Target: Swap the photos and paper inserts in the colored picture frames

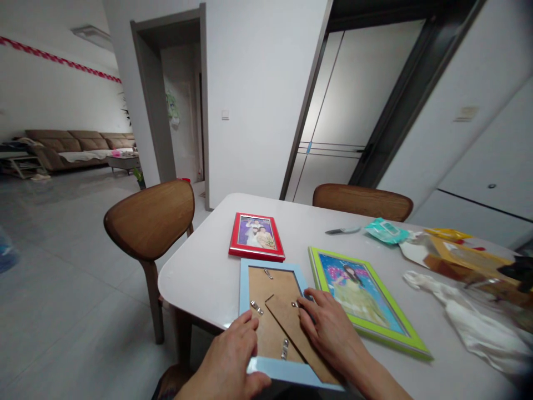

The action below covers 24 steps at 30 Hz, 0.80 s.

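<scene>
A light blue picture frame (272,364) lies back side up at the table's near edge. Its brown backing board (270,325) shows, with several small metal clips (285,349) around it and a slanting stand leg (287,322) across it. My left hand (229,355) grips the lower left corner, thumb on the bottom edge and fingers along the left side. At the right side, my right hand (328,328) has curled fingers over the edge beside another clip (295,304). Its thumb is hard to make out.
A red framed photo (256,238) lies behind the blue frame, and a green framed photo (362,294) to its right. Farther right are a knife (342,230), a teal packet (386,230), a cardboard box (462,258) and white cloth (470,316). Wooden chairs (152,219) flank the white table (200,278).
</scene>
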Motion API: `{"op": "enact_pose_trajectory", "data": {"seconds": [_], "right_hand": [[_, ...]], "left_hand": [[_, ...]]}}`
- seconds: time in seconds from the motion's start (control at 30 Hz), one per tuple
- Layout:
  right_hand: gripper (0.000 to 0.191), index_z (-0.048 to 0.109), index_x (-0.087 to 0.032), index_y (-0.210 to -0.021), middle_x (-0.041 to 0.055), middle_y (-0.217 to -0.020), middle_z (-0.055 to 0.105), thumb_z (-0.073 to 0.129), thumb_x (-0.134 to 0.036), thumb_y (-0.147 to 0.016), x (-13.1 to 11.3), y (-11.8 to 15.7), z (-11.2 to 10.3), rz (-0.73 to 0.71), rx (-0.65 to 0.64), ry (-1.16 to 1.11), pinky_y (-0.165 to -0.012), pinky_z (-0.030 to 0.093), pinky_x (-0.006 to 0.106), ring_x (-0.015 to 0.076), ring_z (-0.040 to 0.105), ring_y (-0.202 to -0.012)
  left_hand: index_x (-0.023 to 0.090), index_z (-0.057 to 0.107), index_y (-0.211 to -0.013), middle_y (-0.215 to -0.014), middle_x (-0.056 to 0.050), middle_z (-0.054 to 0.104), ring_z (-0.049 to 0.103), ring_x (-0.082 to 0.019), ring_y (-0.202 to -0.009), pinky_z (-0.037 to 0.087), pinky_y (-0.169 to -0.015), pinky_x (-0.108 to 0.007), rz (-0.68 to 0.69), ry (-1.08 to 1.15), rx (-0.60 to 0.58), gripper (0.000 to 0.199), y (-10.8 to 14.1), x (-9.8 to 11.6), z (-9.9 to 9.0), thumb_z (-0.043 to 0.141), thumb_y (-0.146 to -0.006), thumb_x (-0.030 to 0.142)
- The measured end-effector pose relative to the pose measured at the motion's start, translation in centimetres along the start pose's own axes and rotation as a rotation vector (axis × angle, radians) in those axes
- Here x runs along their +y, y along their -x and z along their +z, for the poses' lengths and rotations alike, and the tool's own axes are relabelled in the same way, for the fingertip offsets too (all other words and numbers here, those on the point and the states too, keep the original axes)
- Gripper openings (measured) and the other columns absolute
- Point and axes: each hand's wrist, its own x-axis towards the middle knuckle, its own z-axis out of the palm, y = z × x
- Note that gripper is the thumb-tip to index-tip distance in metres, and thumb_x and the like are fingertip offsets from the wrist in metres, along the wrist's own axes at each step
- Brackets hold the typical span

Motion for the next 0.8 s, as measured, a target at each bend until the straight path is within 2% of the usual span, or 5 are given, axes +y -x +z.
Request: {"op": "enact_pose_trajectory", "data": {"seconds": [0.1, 0.3, 0.4, 0.57, 0.8], "right_hand": [[0.029, 0.059, -0.020, -0.097, 0.0098, -0.101, 0.054, 0.037, -0.023, -0.079, -2.0, -0.5, 0.1, -0.073, 0.002, -0.072, -0.080, 0.035, 0.036, 0.0216, 0.046, -0.093], [0.027, 0.059, -0.025, -0.095, 0.0054, -0.093, 0.053, 0.039, -0.019, -0.078, -5.9, -1.6, 0.5, -0.195, -0.143, -0.176, -0.076, 0.033, 0.031, 0.0177, 0.043, -0.088], [0.029, 0.059, -0.026, -0.095, 0.0035, -0.092, 0.052, 0.042, -0.015, -0.074, -6.1, -1.7, 0.5, -0.204, -0.186, -0.193, -0.076, 0.031, 0.031, 0.0173, 0.041, -0.089], [0.033, 0.058, -0.026, -0.098, 0.0041, -0.096, 0.052, 0.039, -0.013, -0.074, -5.9, -1.7, 0.5, -0.129, -0.185, -0.275, -0.077, 0.030, 0.030, 0.0177, 0.040, -0.092], [0.030, 0.061, -0.028, -0.090, 0.0023, -0.091, 0.054, 0.041, -0.014, -0.073, -6.1, -1.9, 0.8, -0.149, -0.212, -0.289, -0.075, 0.031, 0.029, 0.0169, 0.043, -0.089]], "left_hand": [[0.017, 0.055, -0.078, -0.125, -0.007, 0.043, 0.029, -0.019, -0.121, 0.027, -0.098, -0.028, 0.014, 0.007, 0.021, 0.027, 0.1, -0.3, 0.3, 0.068, -0.055, 0.023], [0.018, 0.055, -0.080, -0.125, -0.006, 0.043, 0.029, -0.018, -0.121, 0.026, -0.099, -0.028, 0.027, 0.005, 0.028, 0.028, 0.0, -0.5, 0.6, 0.068, -0.056, 0.023], [0.018, 0.055, -0.079, -0.125, -0.006, 0.043, 0.030, -0.019, -0.120, 0.027, -0.098, -0.028, 0.037, 0.013, 0.025, 0.028, 0.1, -0.7, 0.6, 0.068, -0.056, 0.024], [0.017, 0.055, -0.080, -0.122, -0.006, 0.046, 0.032, -0.019, -0.119, 0.028, -0.098, -0.027, 0.038, 0.009, 0.029, 0.029, 0.1, -0.8, 0.6, 0.069, -0.056, 0.024], [0.019, 0.054, -0.086, -0.126, -0.005, 0.042, 0.028, -0.018, -0.121, 0.026, -0.099, -0.028, 0.055, 0.000, 0.017, 0.034, 0.2, -1.0, 0.6, 0.069, -0.057, 0.028]]}}
